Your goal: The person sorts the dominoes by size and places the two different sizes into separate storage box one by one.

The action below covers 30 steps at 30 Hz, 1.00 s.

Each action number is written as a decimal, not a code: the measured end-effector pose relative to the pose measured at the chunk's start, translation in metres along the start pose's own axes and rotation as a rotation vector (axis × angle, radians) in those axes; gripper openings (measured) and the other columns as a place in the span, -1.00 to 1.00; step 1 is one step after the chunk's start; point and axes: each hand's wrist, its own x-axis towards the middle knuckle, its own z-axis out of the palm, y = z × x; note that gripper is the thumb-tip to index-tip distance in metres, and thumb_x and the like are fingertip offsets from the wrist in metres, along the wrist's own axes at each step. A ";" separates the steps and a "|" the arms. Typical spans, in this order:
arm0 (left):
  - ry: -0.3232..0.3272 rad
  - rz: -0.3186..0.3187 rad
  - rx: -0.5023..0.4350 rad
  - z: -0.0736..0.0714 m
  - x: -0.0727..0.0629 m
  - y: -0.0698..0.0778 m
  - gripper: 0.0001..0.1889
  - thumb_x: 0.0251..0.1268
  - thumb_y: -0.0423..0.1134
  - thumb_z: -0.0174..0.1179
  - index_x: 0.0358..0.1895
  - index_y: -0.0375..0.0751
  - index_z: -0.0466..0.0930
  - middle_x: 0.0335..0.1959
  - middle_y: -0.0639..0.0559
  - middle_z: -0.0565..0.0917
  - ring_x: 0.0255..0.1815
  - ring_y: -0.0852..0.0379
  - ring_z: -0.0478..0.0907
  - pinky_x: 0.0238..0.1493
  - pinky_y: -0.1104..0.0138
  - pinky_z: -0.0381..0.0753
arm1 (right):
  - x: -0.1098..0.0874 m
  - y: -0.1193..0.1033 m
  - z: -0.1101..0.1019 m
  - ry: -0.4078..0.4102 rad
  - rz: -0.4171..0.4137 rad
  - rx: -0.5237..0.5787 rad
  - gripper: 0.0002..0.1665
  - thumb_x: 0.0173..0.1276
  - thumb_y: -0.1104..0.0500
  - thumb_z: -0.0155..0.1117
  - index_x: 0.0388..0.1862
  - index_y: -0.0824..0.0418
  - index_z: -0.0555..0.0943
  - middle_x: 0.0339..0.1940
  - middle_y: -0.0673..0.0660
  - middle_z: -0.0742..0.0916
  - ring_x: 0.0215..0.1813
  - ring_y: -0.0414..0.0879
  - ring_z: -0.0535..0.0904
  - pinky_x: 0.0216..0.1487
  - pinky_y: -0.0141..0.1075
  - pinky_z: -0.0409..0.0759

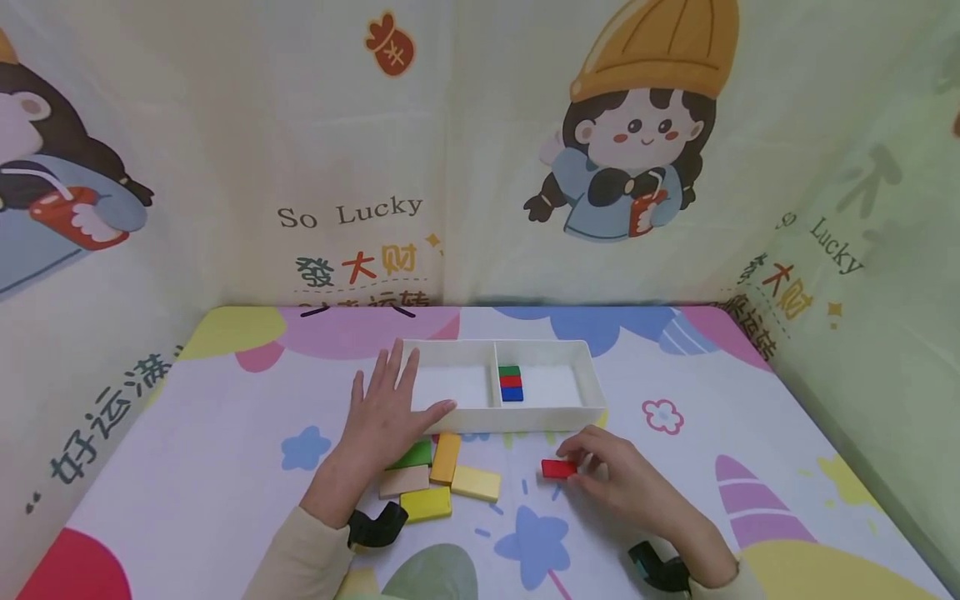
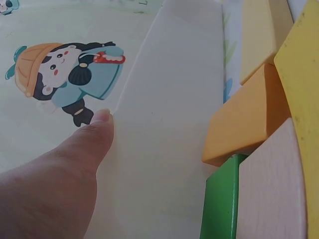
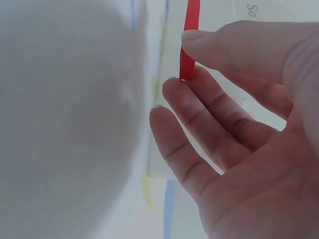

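A red block (image 1: 558, 469) is pinched between the thumb and fingers of my right hand (image 1: 611, 471), in front of the white divided box (image 1: 551, 420). The right wrist view shows the thumb pressed along the thin red block (image 3: 187, 67). My left hand (image 1: 386, 412) rests with spread, straight fingers at the box's left end, its thumb (image 2: 102, 124) touching the rim. Inside the right compartment, against the divider, a green block (image 1: 509, 371), a red one (image 1: 511, 382) and a blue one (image 1: 512, 394) lie in a row.
Before the left compartment lie a green block (image 1: 414, 455), an orange block (image 1: 446, 458), a pinkish wooden block (image 1: 403, 481), a pale yellow block (image 1: 476, 483) and a yellow block (image 1: 426, 504). Something red shows slightly behind them. Patterned cloth walls (image 1: 480, 167) enclose the table.
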 end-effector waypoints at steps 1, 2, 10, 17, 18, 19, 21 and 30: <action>0.000 0.000 0.001 0.001 0.000 0.000 0.04 0.25 0.40 0.09 0.60 -0.15 -0.09 0.65 -0.18 -0.21 0.65 -0.26 -0.24 0.52 -0.32 -0.24 | 0.001 0.000 0.000 0.011 -0.018 0.001 -0.59 0.14 0.43 0.43 -0.07 0.07 0.63 -0.19 -0.10 0.67 -0.19 -0.29 0.58 -0.17 -0.35 0.70; -0.002 -0.001 0.000 0.001 0.000 0.000 0.04 0.25 0.40 0.09 0.60 -0.15 -0.10 0.65 -0.18 -0.21 0.65 -0.26 -0.24 0.52 -0.32 -0.25 | 0.002 0.000 -0.001 0.022 -0.035 0.002 -0.58 0.14 0.44 0.44 -0.07 0.07 0.63 -0.20 -0.10 0.67 -0.19 -0.28 0.58 -0.17 -0.34 0.70; -0.002 -0.014 0.002 0.004 0.001 -0.001 0.05 0.25 0.40 0.09 0.61 -0.14 -0.11 0.65 -0.17 -0.23 0.65 -0.25 -0.27 0.52 -0.32 -0.27 | 0.013 -0.004 -0.007 0.064 -0.086 -0.011 -0.59 0.14 0.43 0.45 -0.09 0.08 0.63 -0.19 -0.08 0.68 -0.17 -0.24 0.58 -0.19 -0.35 0.70; 0.000 -0.006 -0.003 0.004 0.001 0.000 0.05 0.25 0.40 0.09 0.61 -0.14 -0.11 0.65 -0.16 -0.23 0.65 -0.25 -0.27 0.53 -0.31 -0.28 | 0.018 -0.008 -0.014 0.093 -0.083 -0.036 -0.58 0.12 0.42 0.48 -0.11 0.06 0.63 -0.20 -0.11 0.68 -0.17 -0.27 0.58 -0.20 -0.35 0.70; 0.001 -0.006 -0.004 0.004 0.002 0.000 0.04 0.25 0.41 0.08 0.61 -0.14 -0.11 0.66 -0.16 -0.23 0.65 -0.24 -0.27 0.53 -0.31 -0.28 | 0.019 -0.009 -0.016 0.094 -0.069 -0.037 -0.57 0.12 0.42 0.48 -0.10 0.04 0.63 -0.19 -0.12 0.67 -0.16 -0.27 0.58 -0.19 -0.34 0.70; 0.003 -0.006 -0.004 0.004 0.002 0.000 0.04 0.25 0.40 0.08 0.61 -0.14 -0.11 0.66 -0.16 -0.23 0.65 -0.24 -0.27 0.53 -0.31 -0.28 | 0.020 -0.010 -0.017 0.097 -0.060 -0.039 -0.57 0.11 0.41 0.49 -0.10 0.03 0.63 -0.19 -0.12 0.67 -0.16 -0.27 0.58 -0.18 -0.33 0.71; 0.006 -0.008 -0.003 0.004 0.002 0.000 0.04 0.25 0.40 0.09 0.61 -0.14 -0.11 0.66 -0.16 -0.23 0.65 -0.24 -0.27 0.53 -0.31 -0.27 | 0.024 -0.012 -0.020 0.102 -0.045 -0.042 -0.56 0.12 0.40 0.49 -0.09 0.01 0.63 -0.18 -0.13 0.67 -0.14 -0.27 0.57 -0.16 -0.31 0.71; -0.003 -0.011 -0.006 0.004 0.000 0.000 0.04 0.25 0.40 0.08 0.61 -0.14 -0.11 0.66 -0.16 -0.24 0.65 -0.25 -0.27 0.53 -0.31 -0.27 | 0.040 -0.016 -0.033 0.137 -0.135 -0.053 -0.62 0.15 0.39 0.47 -0.08 0.11 0.64 -0.17 -0.08 0.68 -0.12 -0.26 0.60 -0.16 -0.31 0.72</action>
